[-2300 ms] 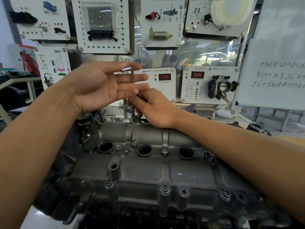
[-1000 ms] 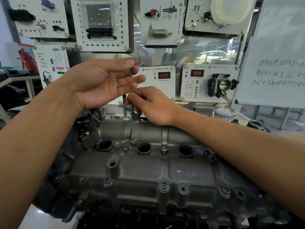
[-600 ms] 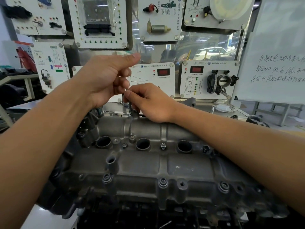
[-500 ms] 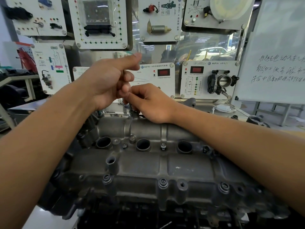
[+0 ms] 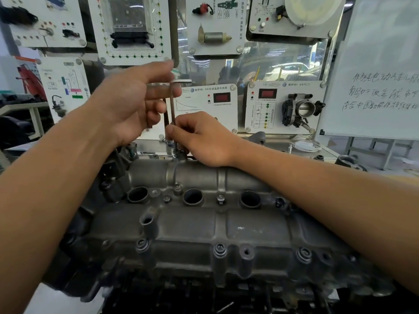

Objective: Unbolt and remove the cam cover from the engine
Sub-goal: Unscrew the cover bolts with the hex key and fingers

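Right hand: fingertips curled in and pinching the lower shaft of an L-shaped hex key. The heel of the hand rests on the far ridge of the cam cover.

The key stands upright. Its tip sits in a bolt directly below the pinching fingers, at the cover's far edge. Its short arm points right, above this hand.

Left hand: up and to the left of the right hand, level with the key's upper shaft. Fingers are spread and mostly straight, motion-blurred, with the fingertips at the shaft just under the bend. Contact cannot be confirmed through the blur, and there is no closed grip.

The cam cover lies below and nearward of both hands, seated on the engine between the two forearms. Three open round wells sit in a row just nearward of the right hand. Further nearward, a line of edge bolts is in place along the cover's near side.

Beyond the hands are wall-mounted training panels. One to the right of the right hand carries a throttle body. Farther right stands a whiteboard with handwriting.
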Demonstrator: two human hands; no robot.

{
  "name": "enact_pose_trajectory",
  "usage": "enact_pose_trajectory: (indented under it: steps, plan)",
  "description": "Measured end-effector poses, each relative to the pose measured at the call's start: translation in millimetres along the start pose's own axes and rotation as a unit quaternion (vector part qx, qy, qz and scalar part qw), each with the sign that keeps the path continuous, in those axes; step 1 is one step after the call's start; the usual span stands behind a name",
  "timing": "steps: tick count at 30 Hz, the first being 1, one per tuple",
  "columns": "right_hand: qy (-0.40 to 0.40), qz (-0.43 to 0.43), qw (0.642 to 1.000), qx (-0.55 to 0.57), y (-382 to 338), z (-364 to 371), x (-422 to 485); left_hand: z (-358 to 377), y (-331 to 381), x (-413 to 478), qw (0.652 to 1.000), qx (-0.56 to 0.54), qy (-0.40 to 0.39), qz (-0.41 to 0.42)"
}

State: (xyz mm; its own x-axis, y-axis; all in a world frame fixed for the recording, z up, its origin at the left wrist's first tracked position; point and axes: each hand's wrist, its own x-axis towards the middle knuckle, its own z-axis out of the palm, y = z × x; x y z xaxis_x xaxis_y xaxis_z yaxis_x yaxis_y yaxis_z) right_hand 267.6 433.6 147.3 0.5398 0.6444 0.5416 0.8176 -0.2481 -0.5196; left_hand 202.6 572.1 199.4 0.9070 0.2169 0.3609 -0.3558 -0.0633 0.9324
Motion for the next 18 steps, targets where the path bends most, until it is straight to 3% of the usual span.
enact_pose_trajectory:
  steps: [5,12,18]
  plan:
    - [-0.004,-0.007,1.0,0.008,0.3,0.4,-0.2,3.8,-3.2,0.9,0.999,0.013,0.009,0.042]
    - [-0.016,-0.007,1.0,0.007,-1.7,0.3,-1.6,7.6,-4.6,4.8,0.986,0.079,0.087,0.116]
    - [-0.016,-0.006,1.0,-0.005,-2.4,-0.6,-1.0,7.8,-1.3,6.4,0.989,0.05,0.105,0.094]
